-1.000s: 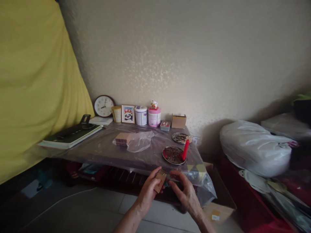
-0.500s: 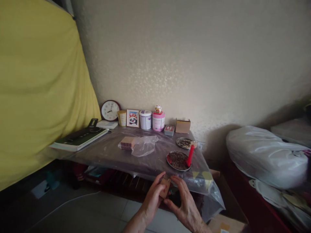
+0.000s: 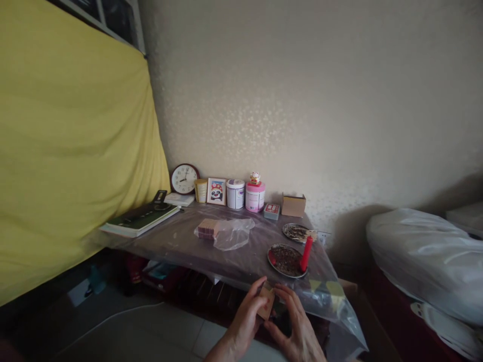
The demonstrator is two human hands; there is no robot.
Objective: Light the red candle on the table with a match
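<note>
Low in front of the table, my left hand (image 3: 244,322) holds a small tan matchbox (image 3: 267,300), its thumb lying across the face. My right hand (image 3: 296,322) is curled at the box's right side, with fingertips at its upper end and thumb near its lower end. Whether a match sits between those fingers is too small to make out. Just beyond the hands, a red candle (image 3: 306,254) stands on the right edge of a round metal plate (image 3: 270,265) covered in dark burnt bits. Farther back lies a second plate (image 3: 285,236) with pale and dark sticks.
A plastic sheet covers the table (image 3: 162,251). On it are a wrapped pack of small boxes (image 3: 207,229), a green book (image 3: 141,221), a clock (image 3: 184,179), a framed panda picture (image 3: 216,191), tins (image 3: 236,195), a card box (image 3: 271,211) and an open carton (image 3: 293,205).
The view has shifted, so the whole scene sits lower and farther right. Both hands stay around the matchbox with nearly the same grip.
</note>
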